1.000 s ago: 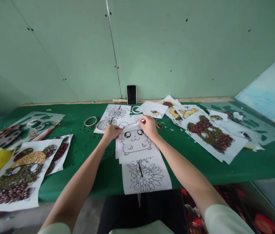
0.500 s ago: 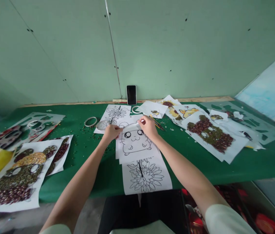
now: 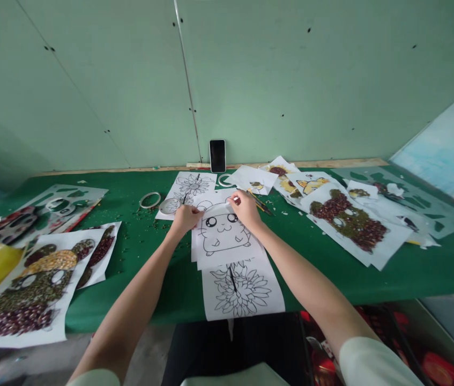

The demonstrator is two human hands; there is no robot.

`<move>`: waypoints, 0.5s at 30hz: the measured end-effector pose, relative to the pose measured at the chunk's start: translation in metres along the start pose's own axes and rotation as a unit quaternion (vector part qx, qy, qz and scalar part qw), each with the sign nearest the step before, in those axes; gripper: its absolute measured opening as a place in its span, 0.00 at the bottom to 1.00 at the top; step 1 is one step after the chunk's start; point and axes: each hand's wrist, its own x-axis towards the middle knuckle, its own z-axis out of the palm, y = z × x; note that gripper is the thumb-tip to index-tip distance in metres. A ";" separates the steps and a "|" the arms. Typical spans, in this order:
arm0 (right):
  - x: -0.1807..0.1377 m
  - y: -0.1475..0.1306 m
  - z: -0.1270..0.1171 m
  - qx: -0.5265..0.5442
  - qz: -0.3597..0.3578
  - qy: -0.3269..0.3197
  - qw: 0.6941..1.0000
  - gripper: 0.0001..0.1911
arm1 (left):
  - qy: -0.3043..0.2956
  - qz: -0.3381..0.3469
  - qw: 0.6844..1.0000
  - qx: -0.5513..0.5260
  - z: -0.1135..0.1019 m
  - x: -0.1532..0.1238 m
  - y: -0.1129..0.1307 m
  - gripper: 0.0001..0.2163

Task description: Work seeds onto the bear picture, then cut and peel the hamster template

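Note:
A line drawing of a hamster point(image 3: 224, 247) lies on other sheets in front of me, with a flower drawing point(image 3: 243, 292) below it reaching the table's front edge. Across the top of the hamster's head runs a narrow pale strip of tape point(image 3: 216, 208), hard to make out against the white paper. My left hand point(image 3: 187, 219) pinches its left end at the sheet's edge. At the other end my right hand point(image 3: 243, 208) is closed, thumb and fingertips together on the strip. A roll of tape point(image 3: 169, 206) lies just beyond my left hand.
A tape ring point(image 3: 150, 200) and scattered seeds lie left on the green table point(image 3: 138, 300). A phone point(image 3: 217, 156) leans against the wall. Seed-covered pictures point(image 3: 25, 292) and a yellow tape roll point(image 3: 7, 268) are at left; another seed picture point(image 3: 349, 222) lies right, near pencils point(image 3: 262, 205).
Both hands stay almost in place, still pinching at the top of the hamster drawing. The view has shifted very slightly.

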 end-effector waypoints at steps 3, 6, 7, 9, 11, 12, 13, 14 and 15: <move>0.000 0.001 0.001 0.000 -0.001 0.002 1.000 0.09 | -0.006 -0.004 1.000 -0.009 0.000 0.002 -0.003 0.14; 0.000 0.002 0.001 0.005 -0.004 0.004 1.000 0.09 | -0.008 -0.004 1.000 -0.022 0.000 0.005 -0.007 0.14; 0.000 0.002 0.000 0.006 -0.004 0.003 1.000 0.09 | -0.009 -0.003 1.000 -0.024 0.000 0.006 -0.008 0.14; 0.000 0.001 0.000 0.006 -0.002 0.001 1.000 0.09 | -0.009 0.001 1.000 -0.027 0.000 0.007 -0.011 0.14; -0.001 0.000 -0.001 0.008 -0.002 -0.001 1.000 0.09 | -0.013 0.003 1.000 -0.028 0.000 0.008 -0.013 0.14; -0.001 0.000 -0.001 0.010 -0.002 -0.001 1.000 0.09 | -0.017 0.003 0.999 -0.027 -0.001 0.008 -0.013 0.14; -0.001 0.000 -0.001 0.011 -0.001 0.000 1.000 0.09 | -0.020 0.003 0.999 -0.024 -0.001 0.009 -0.013 0.14; -0.001 -0.001 -0.001 0.010 0.000 0.001 1.000 0.09 | -0.025 0.003 0.999 -0.021 -0.002 0.009 -0.013 0.14; -0.001 -0.001 -0.002 0.009 0.002 0.001 1.000 0.09 | -0.028 0.003 0.999 -0.017 -0.002 0.009 -0.013 0.14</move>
